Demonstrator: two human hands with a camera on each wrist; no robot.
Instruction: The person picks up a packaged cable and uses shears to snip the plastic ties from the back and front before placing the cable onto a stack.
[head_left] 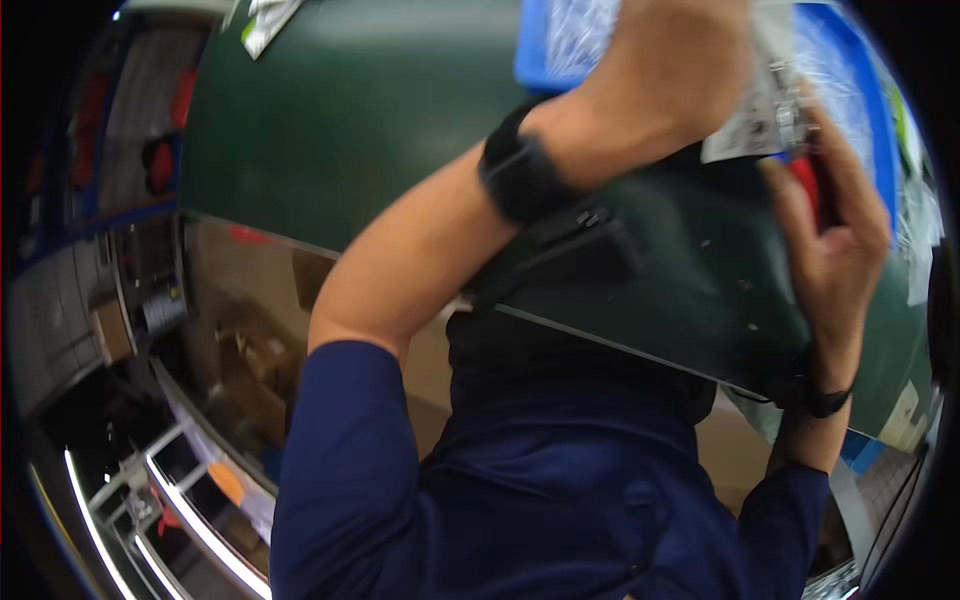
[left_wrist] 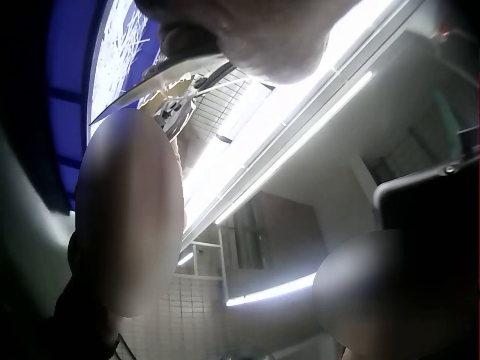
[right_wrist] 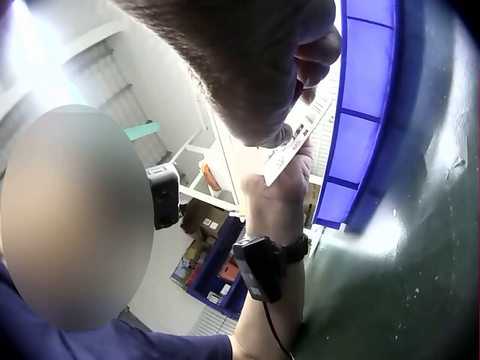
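Observation:
My left hand reaches across to the blue tray and holds a white printed card or packet. In the right wrist view the packet slants between both hands, dark print on its face. My right hand comes up from the right, thumb and fingers around a red object, mostly hidden in the grip; I cannot tell its kind. Shiny clear or metallic pieces show between packet and right fingertips. In the left wrist view the left hand covers part of the packet's pale edge.
The blue tray holds clear plastic-wrapped items behind the hands. A dark flat object lies near the front edge of the green table. Another white-and-green packet is at the far left. Cardboard boxes stand below.

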